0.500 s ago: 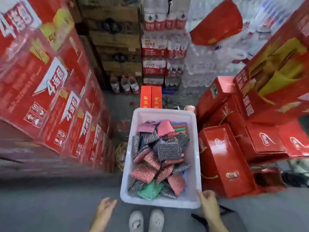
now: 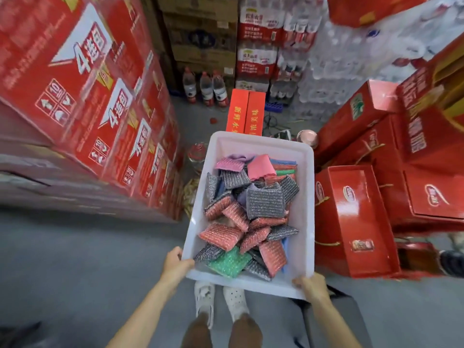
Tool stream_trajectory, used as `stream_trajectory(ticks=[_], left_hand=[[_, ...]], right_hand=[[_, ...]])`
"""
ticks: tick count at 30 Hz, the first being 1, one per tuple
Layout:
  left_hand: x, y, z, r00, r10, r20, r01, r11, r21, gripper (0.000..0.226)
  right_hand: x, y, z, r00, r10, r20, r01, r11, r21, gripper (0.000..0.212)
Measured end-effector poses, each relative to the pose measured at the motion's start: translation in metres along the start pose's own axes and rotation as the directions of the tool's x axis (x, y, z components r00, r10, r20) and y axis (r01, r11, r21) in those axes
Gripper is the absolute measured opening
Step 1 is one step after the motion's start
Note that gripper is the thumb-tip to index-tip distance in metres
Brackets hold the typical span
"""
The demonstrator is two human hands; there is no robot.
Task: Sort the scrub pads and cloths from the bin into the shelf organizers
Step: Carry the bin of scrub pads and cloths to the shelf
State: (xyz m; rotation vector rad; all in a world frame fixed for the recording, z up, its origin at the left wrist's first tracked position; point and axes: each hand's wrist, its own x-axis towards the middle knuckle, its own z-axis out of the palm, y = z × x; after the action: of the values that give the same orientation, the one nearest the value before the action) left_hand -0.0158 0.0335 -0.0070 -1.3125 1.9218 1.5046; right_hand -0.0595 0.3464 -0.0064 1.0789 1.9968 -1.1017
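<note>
Scrub pads (image 2: 251, 217) in bin (image 2: 305, 209); boxes (image 2: 88, 96) left, right.

The red cartons (image 2: 82, 79) stacked on the left each carry a large white 4 followed by blurred Chinese characters, and a square of handling symbols (image 2: 55, 105) in which the number 10 can be read. The 2 upright red boxes (image 2: 246, 114) just behind the white bin (image 2: 261, 140) bear yellow Chinese characters down their faces, and the water-bottle packs (image 2: 258, 28) have red labels with white Chinese print, both too soft to read. The red gift boxes (image 2: 356, 222) on the right show an oval logo (image 2: 347, 193) whose lettering cannot be made out.
</note>
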Motion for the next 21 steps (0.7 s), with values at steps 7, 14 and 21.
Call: stream_trajectory(ticks=[7,14,21], left_hand=[[-0.086,-0.063,-0.011,0.974,-0.197,-0.11,0.174,0.966,-0.193,0.027],[-0.182,-0.153,-0.025,0.816,-0.561,-0.143,0.421,0.745,-0.518,0.02],[-0.233,-0.203,-0.049,0.707,-0.69,-0.156,0.331,0.518,-0.789,0.052]], right_hand=[[-0.059,0.048,-0.023,0.987,-0.082,0.137,0.077,0.996,0.042,0.022],[-0.069,0.098,-0.015,0.937,-0.087,0.337,0.154,0.972,-0.178,0.066],[-0.089,0.061,0.073,0.807,-0.101,0.582,0.351,0.874,-0.335,0.049]])
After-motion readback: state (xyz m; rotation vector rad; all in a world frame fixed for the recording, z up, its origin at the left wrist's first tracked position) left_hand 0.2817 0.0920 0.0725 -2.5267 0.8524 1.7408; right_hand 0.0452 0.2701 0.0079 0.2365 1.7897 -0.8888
